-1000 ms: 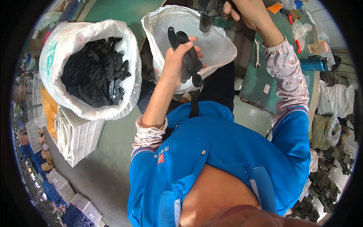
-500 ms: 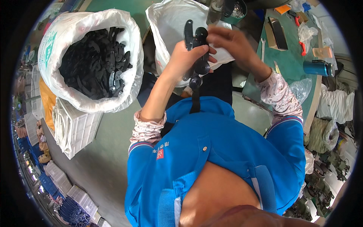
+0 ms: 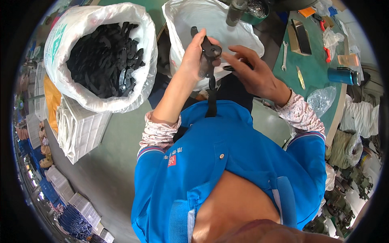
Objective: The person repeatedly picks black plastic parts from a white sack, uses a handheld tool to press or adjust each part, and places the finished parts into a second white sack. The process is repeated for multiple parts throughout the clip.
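My left hand (image 3: 193, 56) is closed around several black plastic parts (image 3: 211, 50) with rounded ends, above the near edge of an open white bag (image 3: 178, 34). One narrow end sticks up past my fingers, and the lower parts blur. To the right, my right hand (image 3: 259, 77) has its fingers bent, with a thin black piece (image 3: 229, 68) at the fingertips; most of that piece is hidden. A second white bag (image 3: 146, 60) at the left holds a heap of similar black parts (image 3: 97, 60).
A green bowl of small metal pieces (image 3: 256, 15) stands behind the middle bag. On the green table at right lie a wrench (image 3: 285, 56), a phone (image 3: 302, 37), a yellow knife (image 3: 300, 77), a blue bottle (image 3: 343, 75) and a clear plastic bag (image 3: 322, 98). White crates (image 3: 87, 133) are at left.
My right hand has drawn back toward me, away from the parts. My left hand has tilted the parts and shifted slightly. The view has moved a little.
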Demonstrator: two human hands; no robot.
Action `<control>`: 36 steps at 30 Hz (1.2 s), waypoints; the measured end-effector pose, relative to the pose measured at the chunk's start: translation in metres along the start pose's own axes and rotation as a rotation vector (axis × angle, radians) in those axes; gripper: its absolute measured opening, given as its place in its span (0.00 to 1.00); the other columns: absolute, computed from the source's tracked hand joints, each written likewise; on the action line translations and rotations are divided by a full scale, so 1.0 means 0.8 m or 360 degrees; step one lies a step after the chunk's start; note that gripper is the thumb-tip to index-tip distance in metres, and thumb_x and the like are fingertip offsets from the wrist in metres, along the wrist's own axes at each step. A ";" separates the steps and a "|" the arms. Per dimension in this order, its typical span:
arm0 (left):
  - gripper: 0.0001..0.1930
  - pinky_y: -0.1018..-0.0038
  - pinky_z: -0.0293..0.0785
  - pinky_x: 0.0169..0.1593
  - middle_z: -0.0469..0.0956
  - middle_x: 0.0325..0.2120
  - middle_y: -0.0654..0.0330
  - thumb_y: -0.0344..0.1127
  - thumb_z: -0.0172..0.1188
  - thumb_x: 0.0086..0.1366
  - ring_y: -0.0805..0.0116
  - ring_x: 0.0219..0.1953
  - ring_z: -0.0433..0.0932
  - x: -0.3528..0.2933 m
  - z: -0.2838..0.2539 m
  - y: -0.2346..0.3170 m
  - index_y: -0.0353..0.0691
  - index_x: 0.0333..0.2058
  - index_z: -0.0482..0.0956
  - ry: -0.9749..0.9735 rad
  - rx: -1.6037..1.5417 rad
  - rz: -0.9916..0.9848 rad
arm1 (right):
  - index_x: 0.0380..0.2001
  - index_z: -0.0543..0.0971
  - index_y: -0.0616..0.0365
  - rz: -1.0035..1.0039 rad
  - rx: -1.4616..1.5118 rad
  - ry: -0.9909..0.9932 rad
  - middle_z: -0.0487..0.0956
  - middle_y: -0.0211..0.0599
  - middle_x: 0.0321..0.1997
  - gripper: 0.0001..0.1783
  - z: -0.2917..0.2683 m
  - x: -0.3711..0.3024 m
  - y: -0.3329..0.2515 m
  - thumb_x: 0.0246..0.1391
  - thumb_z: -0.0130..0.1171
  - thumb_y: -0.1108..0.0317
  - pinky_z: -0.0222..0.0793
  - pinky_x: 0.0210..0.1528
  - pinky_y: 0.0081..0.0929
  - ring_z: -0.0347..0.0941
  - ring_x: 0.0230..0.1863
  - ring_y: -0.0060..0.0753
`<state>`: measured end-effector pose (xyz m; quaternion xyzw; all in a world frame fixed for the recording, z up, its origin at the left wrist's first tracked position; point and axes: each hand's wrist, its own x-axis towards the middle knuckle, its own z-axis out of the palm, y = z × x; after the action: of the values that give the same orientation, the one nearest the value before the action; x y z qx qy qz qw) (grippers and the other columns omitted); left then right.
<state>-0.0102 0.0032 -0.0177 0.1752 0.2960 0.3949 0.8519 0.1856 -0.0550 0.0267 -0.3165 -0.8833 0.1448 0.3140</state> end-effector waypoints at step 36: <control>0.17 0.70 0.71 0.29 0.71 0.26 0.57 0.48 0.40 0.71 0.67 0.27 0.70 0.014 0.030 0.004 0.39 0.35 0.68 0.0139 0.0018 0.0746 | 0.43 0.72 0.63 0.1789 0.2440 0.0255 0.78 0.42 0.39 0.18 0.042 -0.016 0.001 0.59 0.57 0.59 0.75 0.36 0.21 0.76 0.35 0.26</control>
<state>0.0092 0.0121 -0.0018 0.2268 0.2860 0.5874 0.7223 0.1725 -0.0645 -0.0052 -0.4117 -0.2423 0.7921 0.3800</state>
